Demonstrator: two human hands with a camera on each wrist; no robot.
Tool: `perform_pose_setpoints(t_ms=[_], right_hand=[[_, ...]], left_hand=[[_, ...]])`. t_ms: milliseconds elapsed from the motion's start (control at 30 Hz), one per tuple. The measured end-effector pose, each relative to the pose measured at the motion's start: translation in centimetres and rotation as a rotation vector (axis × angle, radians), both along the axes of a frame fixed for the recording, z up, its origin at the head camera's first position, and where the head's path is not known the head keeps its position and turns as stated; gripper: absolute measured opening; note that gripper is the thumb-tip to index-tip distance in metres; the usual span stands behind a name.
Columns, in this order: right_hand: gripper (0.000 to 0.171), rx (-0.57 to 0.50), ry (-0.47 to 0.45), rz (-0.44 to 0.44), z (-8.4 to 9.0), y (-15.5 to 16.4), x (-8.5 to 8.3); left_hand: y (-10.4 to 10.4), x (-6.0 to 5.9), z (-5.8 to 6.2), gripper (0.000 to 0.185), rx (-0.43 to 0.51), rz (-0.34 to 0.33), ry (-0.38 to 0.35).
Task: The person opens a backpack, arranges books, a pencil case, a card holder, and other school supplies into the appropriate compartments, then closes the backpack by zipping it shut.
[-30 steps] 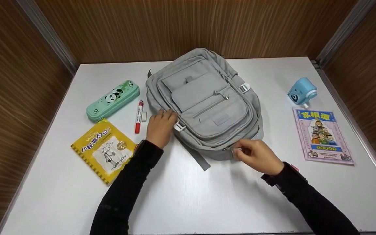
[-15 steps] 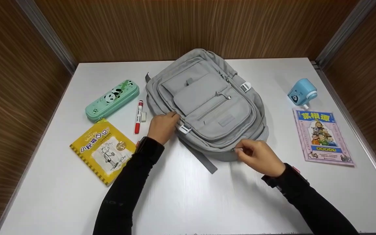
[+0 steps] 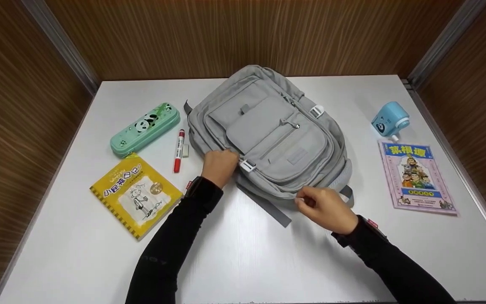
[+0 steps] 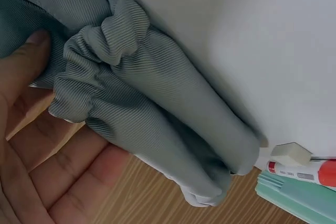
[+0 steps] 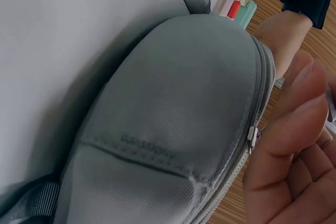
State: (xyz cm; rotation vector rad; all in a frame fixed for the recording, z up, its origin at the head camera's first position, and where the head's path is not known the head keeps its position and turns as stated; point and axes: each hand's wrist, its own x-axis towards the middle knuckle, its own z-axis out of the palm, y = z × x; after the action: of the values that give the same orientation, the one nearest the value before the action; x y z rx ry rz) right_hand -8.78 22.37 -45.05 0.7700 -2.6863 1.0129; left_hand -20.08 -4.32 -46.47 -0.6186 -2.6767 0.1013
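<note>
Pinched between the right hand's [image 3: 325, 210] fingers is a small metal zipper pull [image 5: 252, 136] of the grey fabric backpack [image 3: 268, 131], which is laid on the white table [image 3: 243, 253]; its bunched side is gripped by the left hand [image 3: 220, 166].

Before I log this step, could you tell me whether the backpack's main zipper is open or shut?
Shut where visible: the backpack lies flat, its zipper teeth meet, no opening shows. The right hand pinches the pull.

- The grey backpack [image 3: 268, 131] lies flat on the white surface [image 3: 243, 253], front pockets up, turned at a slant.
- Its main zipper [image 5: 252, 136] runs round the near end, the metal slider sitting at the near edge.
- A grey strap [image 3: 268, 207] trails out beneath it.
</note>
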Motion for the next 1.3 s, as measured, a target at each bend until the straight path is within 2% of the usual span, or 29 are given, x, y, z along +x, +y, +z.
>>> perform_pose_setpoints(t_ms=[133,400,467,600,700,1000,1300], right_hand=[[0.013,0.005,-0.001,-0.004,-0.1,-0.2,0.3],[0.013,-0.009,0.023,0.009,0.1,-1.5,0.2],[0.011,0.013,0.020,-0.010,0.2,-2.0,0.0],[0.009,0.089,0.086,-0.062,0.0,-3.1,-0.4],[0.008,0.139,0.158,-0.094,-0.4,-3.8,-0.6],[0.009,0.184,0.168,-0.114,-1.1,-5.6,-1.4],[0.012,0.184,0.190,-0.093,-1.9,-7.1,-2.1]], left_hand=[[0.5,0.1,0.2,0.016,-0.009,0.028,-0.004],[1.7,0.6,0.3,0.022,0.009,0.013,0.027],[2.1,0.6,0.1,0.023,0.014,0.008,0.049],[2.9,1.0,-0.2,0.023,0.001,-0.001,0.082],[3.4,1.3,0.0,0.022,-0.032,-0.005,0.051],[3.8,2.1,0.5,0.021,-0.063,-0.033,-0.111],[4.2,2.8,0.8,0.018,-0.072,-0.067,-0.130]])
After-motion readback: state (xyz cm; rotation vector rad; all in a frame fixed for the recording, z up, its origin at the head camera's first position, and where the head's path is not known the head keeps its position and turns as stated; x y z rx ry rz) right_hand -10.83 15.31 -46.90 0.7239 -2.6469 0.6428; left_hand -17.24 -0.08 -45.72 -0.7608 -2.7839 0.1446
